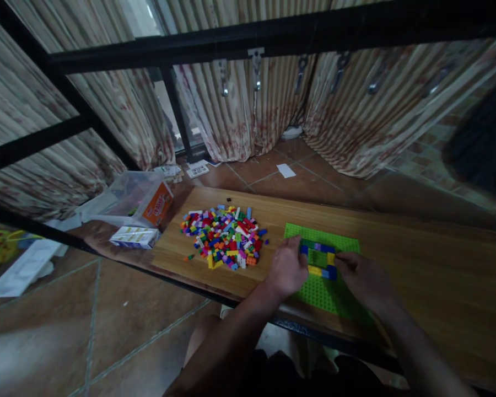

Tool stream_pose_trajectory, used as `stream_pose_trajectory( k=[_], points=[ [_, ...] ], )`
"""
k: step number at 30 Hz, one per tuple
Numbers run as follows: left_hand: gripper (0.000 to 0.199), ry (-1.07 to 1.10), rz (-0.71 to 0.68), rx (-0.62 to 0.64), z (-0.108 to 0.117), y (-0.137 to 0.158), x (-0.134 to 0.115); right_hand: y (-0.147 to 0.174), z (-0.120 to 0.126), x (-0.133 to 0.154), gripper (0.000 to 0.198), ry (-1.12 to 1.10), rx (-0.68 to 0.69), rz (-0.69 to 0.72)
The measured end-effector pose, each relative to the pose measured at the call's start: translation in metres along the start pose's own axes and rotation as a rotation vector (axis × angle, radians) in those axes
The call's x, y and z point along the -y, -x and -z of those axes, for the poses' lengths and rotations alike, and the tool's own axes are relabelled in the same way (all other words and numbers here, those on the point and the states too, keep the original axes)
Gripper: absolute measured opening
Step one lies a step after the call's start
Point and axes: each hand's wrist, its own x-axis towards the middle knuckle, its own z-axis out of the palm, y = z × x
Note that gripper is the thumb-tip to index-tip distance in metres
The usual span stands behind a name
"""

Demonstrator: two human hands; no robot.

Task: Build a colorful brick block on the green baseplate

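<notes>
A green baseplate lies on the wooden bench top in front of me. On it stands a rectangular frame of toy building bricks in blue, yellow, green and purple, with bare green studs inside. My left hand is closed at the frame's left side, its fingertips against the blue bricks there. From the other side my right hand pinches at the frame's right end, by the yellow and dark blue bricks. The fingers hide part of both ends, so any loose brick in them cannot be made out.
Left of the baseplate a heap of mixed loose bricks covers part of the bench top. A clear plastic bin and a small white-and-blue box are beyond its left end. A black metal bar with hooks crosses above.
</notes>
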Motion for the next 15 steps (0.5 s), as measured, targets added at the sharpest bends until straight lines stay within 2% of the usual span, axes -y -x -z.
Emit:
stream_pose_trajectory(
  k=[4,9,12,15],
  points=[
    [0.034,-0.001,-0.014,-0.132,0.027,-0.005,0.006,-0.004,0.001,0.0,0.035,-0.002,-0.026,-0.02],
    [0.028,-0.014,0.079,-0.385,0.083,-0.016,0.033,-0.005,0.0,0.004,0.04,0.0,-0.005,-0.05],
    [0.03,-0.114,0.179,-0.43,0.111,-0.019,0.055,-0.006,-0.003,0.004,0.041,-0.003,0.008,-0.05],
    [0.042,-0.217,0.18,-0.399,0.126,-0.019,0.07,-0.007,-0.008,0.006,0.042,-0.004,-0.015,-0.012]
  ],
)
